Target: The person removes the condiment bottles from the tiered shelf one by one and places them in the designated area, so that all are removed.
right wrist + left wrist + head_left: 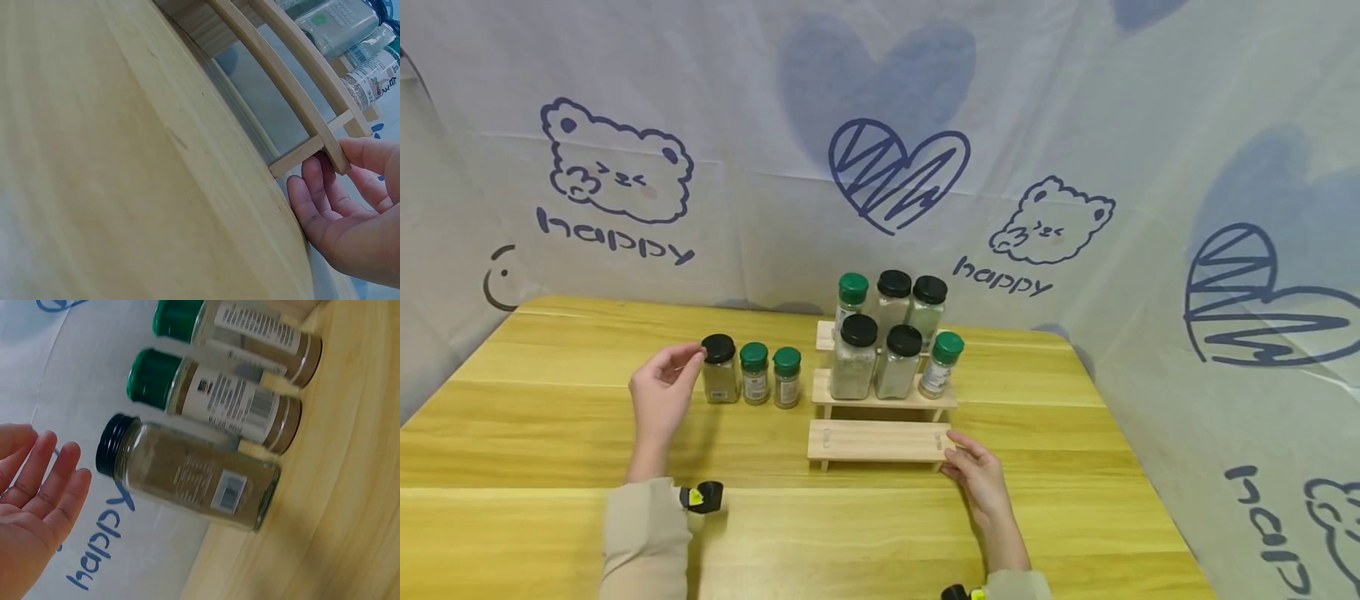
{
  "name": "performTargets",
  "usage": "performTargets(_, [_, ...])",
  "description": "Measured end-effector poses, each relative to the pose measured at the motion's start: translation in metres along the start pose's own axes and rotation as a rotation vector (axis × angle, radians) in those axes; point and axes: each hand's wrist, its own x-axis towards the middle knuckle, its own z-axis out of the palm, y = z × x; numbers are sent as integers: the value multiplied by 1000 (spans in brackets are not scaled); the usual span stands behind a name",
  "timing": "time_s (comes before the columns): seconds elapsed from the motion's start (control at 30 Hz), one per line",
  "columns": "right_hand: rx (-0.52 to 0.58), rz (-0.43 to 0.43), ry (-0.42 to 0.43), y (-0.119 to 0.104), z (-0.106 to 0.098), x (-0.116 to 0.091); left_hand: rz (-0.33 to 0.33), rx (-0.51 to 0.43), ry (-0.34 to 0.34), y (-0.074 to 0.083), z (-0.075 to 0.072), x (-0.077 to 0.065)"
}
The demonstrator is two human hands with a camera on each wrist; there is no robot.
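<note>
My left hand (pixel 664 385) is beside the black lid of a tall spice jar (pixel 721 379) filled with brown powder. In the left wrist view a gap shows between its loosely bent fingers (pixel 61 481) and that lid. Two smaller green-capped spice jars (pixel 755 375) stand upright to the right of the tall one. My right hand (pixel 981 479) grips the right end of the lowest step of a wooden stepped spice rack (pixel 880 442). In the right wrist view the thumb lies along the board's edge and the fingertips (pixel 303 194) are curled underneath.
On the rack's middle step stand two black-lidded jars (pixel 853 362) and a green-capped jar (pixel 942 367). Its top step carries another green-capped jar (pixel 852 292) and two black-lidded ones (pixel 893 287). A printed white cloth (pixel 760 217) hangs behind the wooden table (pixel 820 542).
</note>
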Motion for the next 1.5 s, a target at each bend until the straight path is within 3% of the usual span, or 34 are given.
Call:
performTargets(0.23, [4,-6,6,1,0,-1,12,-74,-56,12,10,-7])
performTargets(0.5, [6,-9,7,0,1,-1,4,-66,-81,17,22,-11])
performTargets(0.73, [0,-3,12,-1,0,-1,-4,-58,-160,23,38,-15])
performTargets(1.07, [10,-6,14,0,1,-1,-23,-63,-352,11,61,-14])
performTargets(1.33, [4,-11,-2,3,0,-2,-45,5,-419,6,85,-17])
performTargets(1.5, [7,-41,-22,5,-2,-1,-56,1,-461,8,102,-19])
